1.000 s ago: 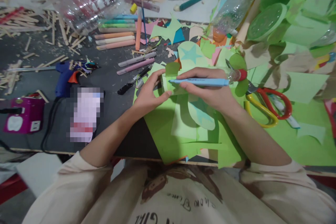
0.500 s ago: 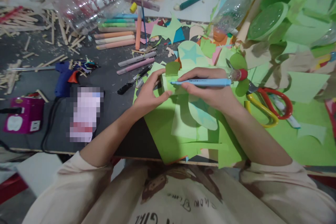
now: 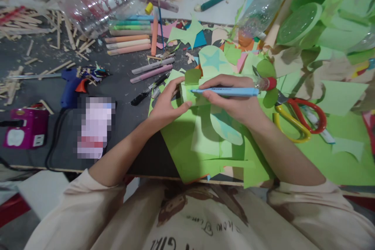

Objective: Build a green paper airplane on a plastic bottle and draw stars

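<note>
My right hand point(image 3: 236, 99) pinches a light blue marker point(image 3: 234, 92), its tip at the pale green paper around a bottle point(image 3: 199, 100). My left hand point(image 3: 168, 103) curves round the bottle's left end, thumb below and fingers above. Rounded green paper wings stick out above and below, the upper wing point(image 3: 213, 59) and lower wing point(image 3: 225, 127) each bearing a blue-green star. At the right end is a red cap point(image 3: 271, 83), with dark green paper blades beside it. My right hand hides part of the bottle's middle.
Scissors point(image 3: 316, 115) with red and yellow handles lie right of my right hand. At left are a blue glue gun point(image 3: 69, 86), a phone point(image 3: 95, 127) and a purple box point(image 3: 27, 129). Markers point(image 3: 129, 43), paper scraps point(image 3: 187, 35) and plastic bottles point(image 3: 108, 4) lie farther back.
The light blue marker's tip has shifted very slightly on the green paper. Both hands keep nearly the same position, and the bottle stays where it was.
</note>
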The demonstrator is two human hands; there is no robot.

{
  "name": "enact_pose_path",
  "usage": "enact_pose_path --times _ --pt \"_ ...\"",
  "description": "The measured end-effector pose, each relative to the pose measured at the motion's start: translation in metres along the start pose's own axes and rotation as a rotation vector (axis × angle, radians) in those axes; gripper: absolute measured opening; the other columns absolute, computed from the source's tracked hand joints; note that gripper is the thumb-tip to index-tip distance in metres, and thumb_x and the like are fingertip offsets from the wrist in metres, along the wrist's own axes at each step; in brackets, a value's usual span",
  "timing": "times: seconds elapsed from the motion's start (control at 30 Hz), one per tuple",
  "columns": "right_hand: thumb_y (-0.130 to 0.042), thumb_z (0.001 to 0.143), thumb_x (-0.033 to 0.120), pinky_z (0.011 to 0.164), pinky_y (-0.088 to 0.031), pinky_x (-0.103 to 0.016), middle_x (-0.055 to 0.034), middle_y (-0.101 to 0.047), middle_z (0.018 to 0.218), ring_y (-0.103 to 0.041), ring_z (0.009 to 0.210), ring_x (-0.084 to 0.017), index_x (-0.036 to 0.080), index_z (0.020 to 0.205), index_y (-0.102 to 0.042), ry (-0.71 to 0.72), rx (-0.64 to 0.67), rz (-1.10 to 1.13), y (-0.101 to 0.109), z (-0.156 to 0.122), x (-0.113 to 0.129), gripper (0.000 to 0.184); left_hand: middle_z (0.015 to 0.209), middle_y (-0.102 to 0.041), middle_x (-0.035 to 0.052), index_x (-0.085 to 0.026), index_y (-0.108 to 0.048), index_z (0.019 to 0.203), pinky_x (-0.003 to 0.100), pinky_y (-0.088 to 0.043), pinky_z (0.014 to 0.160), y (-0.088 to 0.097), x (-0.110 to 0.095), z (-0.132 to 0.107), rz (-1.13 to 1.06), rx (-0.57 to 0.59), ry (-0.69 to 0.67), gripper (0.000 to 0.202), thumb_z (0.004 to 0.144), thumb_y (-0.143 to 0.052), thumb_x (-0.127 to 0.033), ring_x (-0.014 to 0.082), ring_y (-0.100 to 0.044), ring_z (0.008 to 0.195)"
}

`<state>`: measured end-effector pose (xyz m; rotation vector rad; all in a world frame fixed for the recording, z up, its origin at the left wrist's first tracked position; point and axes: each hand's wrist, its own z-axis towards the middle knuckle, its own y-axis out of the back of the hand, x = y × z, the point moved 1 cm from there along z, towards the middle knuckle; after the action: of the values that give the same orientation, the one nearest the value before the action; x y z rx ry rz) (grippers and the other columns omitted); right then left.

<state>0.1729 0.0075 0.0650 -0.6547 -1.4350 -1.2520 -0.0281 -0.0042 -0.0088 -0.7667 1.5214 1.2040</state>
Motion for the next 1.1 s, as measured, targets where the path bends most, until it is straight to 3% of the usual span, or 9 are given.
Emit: enact_pose_path --times 0.43,0.67,0.77,1.1 --pt "-0.071 0.085 0.038 0.057 -0.051 -0.032 -0.0013 -0.073 0.075 -0.064 0.064 -0.017 0.027 0.076 -0.073 -0.007 -0.031 -0.01 0.0008 -0.0006 -0.0019 0.014 0.151 -0.048 0.0119 -0.025 -0.043 0.141 0.043 -0.041 0.117 0.0012 0.0023 -0.0006 0.03 0.011 0.004 0.071 0.083 -0.061 -0.064 0.0327 -0.049 0.139" --pt "-0.071 0.085 0.036 0.057 -0.049 -0.031 -0.0008 -0.073 0.073 -0.065 0.066 -0.018 0.028 0.073 -0.072 -0.025 0.019 -0.023 0.0011 -0.0016 -0.0003 0.014 0.151 -0.048 0.0128 -0.024 -0.043 0.139 0.046 -0.041 0.117 0.0013 0.0013 -0.0003 0.022 0.004 0.002 0.067 0.083 -0.062 -0.056 0.033 -0.049 0.139" --pt "-0.07 0.085 0.032 0.057 -0.049 -0.032 -0.0006 -0.074 0.074 -0.064 0.065 -0.017 0.028 0.074 -0.072 -0.012 -0.016 -0.015 0.001 -0.0018 0.0003 0.012 0.151 -0.048 0.0133 -0.024 -0.044 0.138 0.047 -0.041 0.117 0.0014 0.0006 -0.0003 0.02 0.001 0.008 0.066 0.083 -0.064 -0.054 0.0343 -0.049 0.139" --pt "-0.071 0.085 0.029 0.057 -0.049 -0.031 0.0 -0.073 0.074 -0.063 0.063 -0.016 0.028 0.074 -0.071 0.0 -0.008 -0.006 0.0013 -0.0012 -0.0003 0.011 0.151 -0.047 0.0137 -0.023 -0.042 0.139 0.045 -0.04 0.118 0.0016 0.0019 -0.0012 0.027 0.01 0.002 0.068 0.084 -0.062 -0.057 0.0324 -0.048 0.14"
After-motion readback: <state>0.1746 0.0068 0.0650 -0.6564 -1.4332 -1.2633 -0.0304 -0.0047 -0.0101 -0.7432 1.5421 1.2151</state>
